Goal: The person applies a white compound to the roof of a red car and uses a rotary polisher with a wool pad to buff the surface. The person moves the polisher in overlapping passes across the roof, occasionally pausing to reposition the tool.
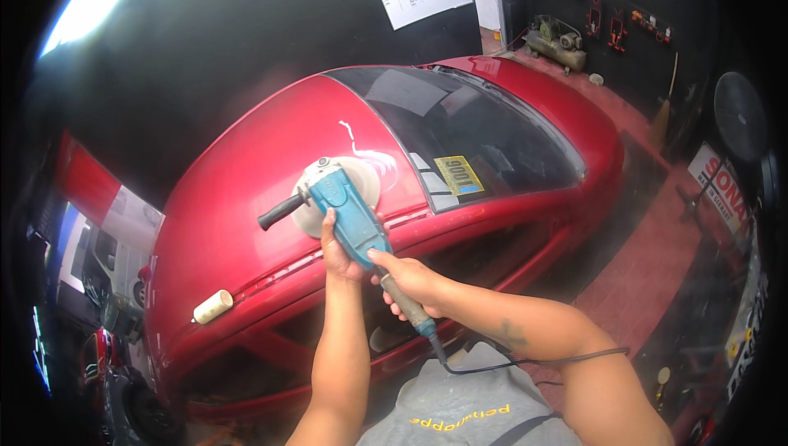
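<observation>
A blue rotary polisher (349, 212) lies with its pale round pad (367, 180) against the red car roof (271, 167), near the roof's side edge by the windshield. My left hand (340, 253) is wrapped round the polisher's body from beneath. Farther back, my right hand (410, 283) grips its rear handle. The black side handle (281, 211) sticks out to the left with no hand on it. White streaks of compound (350, 136) show on the paint beyond the pad. A cream squeeze bottle (213, 306) lies on its side on the roof, left of my left forearm.
The black power cord (525, 361) runs from the polisher over my right arm. The windshield (460, 130) carries a yellow sticker. Along the far right stand a compressor (556, 42), a broom (663, 118) and a round fan (739, 116). A white vehicle (111, 253) is at the left.
</observation>
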The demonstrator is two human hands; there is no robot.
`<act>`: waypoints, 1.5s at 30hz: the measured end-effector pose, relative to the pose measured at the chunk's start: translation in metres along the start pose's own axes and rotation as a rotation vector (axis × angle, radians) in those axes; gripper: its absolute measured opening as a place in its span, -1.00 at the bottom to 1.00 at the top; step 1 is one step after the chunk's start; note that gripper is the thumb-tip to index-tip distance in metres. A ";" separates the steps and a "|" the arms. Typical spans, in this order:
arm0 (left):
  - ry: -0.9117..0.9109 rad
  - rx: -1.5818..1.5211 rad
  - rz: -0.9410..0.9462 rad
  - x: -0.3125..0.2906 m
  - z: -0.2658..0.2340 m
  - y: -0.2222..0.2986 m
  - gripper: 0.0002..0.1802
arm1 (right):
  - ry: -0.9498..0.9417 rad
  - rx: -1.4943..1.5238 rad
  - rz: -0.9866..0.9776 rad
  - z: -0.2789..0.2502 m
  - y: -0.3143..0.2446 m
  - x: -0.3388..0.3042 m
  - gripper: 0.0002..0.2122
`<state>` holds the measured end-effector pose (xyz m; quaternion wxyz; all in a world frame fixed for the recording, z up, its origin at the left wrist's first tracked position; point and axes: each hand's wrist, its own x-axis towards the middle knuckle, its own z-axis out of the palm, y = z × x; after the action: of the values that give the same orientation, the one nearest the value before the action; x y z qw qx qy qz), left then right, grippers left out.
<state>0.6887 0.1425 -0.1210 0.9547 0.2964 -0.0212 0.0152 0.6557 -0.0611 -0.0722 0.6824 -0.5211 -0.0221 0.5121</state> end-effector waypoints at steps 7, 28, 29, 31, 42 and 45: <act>-0.020 0.091 -0.210 0.041 0.022 -0.040 -0.17 | 0.075 0.175 -0.030 -0.038 0.006 -0.021 -0.33; 0.153 0.057 -0.254 -0.005 0.102 -0.113 -0.36 | -0.069 0.202 0.080 -0.103 0.010 -0.124 -0.25; 0.167 0.065 -0.232 -0.013 0.105 -0.114 -0.35 | -0.069 0.184 0.104 -0.101 0.011 -0.129 -0.25; 0.198 0.062 -0.190 -0.029 0.112 -0.113 -0.35 | -0.061 0.144 0.157 -0.098 0.010 -0.137 -0.25; 0.293 0.030 0.119 -0.108 0.066 -0.024 -0.16 | -0.281 -0.179 0.071 -0.009 0.011 -0.081 -0.44; 0.255 -0.022 0.186 -0.114 0.057 -0.011 -0.20 | -0.317 -0.309 -0.009 -0.005 0.008 -0.073 -0.50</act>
<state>0.5738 0.0992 -0.0855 0.9473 0.2785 0.0725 0.1407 0.6184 -0.1175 -0.0441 0.5848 -0.5322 -0.2096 0.5752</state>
